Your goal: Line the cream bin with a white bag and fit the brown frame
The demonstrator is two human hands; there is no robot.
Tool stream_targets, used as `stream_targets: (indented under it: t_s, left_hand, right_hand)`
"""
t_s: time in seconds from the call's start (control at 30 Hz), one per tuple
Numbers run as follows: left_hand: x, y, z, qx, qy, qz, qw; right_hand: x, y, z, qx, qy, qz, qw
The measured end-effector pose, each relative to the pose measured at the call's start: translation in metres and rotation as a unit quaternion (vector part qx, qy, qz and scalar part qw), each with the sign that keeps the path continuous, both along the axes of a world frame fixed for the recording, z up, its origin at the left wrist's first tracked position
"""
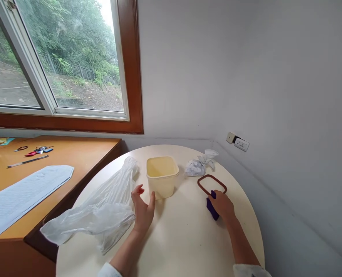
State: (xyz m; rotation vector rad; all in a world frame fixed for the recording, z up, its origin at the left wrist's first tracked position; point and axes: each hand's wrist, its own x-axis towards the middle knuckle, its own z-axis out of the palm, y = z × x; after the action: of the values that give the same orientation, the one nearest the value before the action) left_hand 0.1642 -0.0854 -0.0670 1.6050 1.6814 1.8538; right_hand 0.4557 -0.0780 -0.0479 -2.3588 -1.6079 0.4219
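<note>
My left hand [143,211] has its thumb and fingers spread at the near side of a pale yellow plastic container [163,186]. Nothing is in its grasp, and I cannot tell if a fingertip touches the container wall. The container stands upright and its top is uncovered. My right hand [223,204] is closed on a dark purple cloth [212,209] at the right of the table. Just beyond that hand lies a brown rounded-rectangular ring [213,177], its near edge partly behind the fingers.
A crumpled white plastic bag [107,207] spreads over the left of the round white table [185,250]. Behind the ring sits a clear bag with crumpled paper [196,167]. A brown desk [87,154] on the left holds papers [26,192], a pen [28,161] and keys [39,151].
</note>
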Motion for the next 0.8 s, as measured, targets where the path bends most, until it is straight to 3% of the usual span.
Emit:
stream_targets:
  t_s: [0.1, 0.2, 0.33, 0.47, 0.63, 0.8]
  left_hand:
    - [0.004, -0.008, 0.004, 0.044, -0.001, 0.000, 0.999]
    - [0.011, -0.016, 0.007, 0.064, 0.008, -0.047, 0.997]
    - [0.019, -0.026, 0.013, 0.056, -0.007, -0.114, 0.992]
    - [0.031, -0.034, 0.033, 0.011, -0.044, -0.211, 0.976]
    - [0.053, -0.035, 0.072, -0.084, -0.187, -0.353, 0.913]
    - [0.066, -0.036, 0.102, -0.115, -0.341, -0.397, 0.844]
  right_hand:
    - [-0.010, -0.013, 0.011, 0.022, 0.027, 0.032, 0.999]
    - [-0.020, -0.026, 0.021, 0.071, 0.083, 0.062, 0.992]
    - [-0.031, -0.044, 0.037, 0.086, 0.211, 0.102, 0.968]
    - [-0.043, -0.064, 0.067, 0.114, 0.295, 0.145, 0.938]
    - [-0.064, -0.087, 0.112, 0.091, 0.322, 0.243, 0.910]
    - [-0.083, -0.096, 0.132, 0.110, 0.246, 0.308, 0.912]
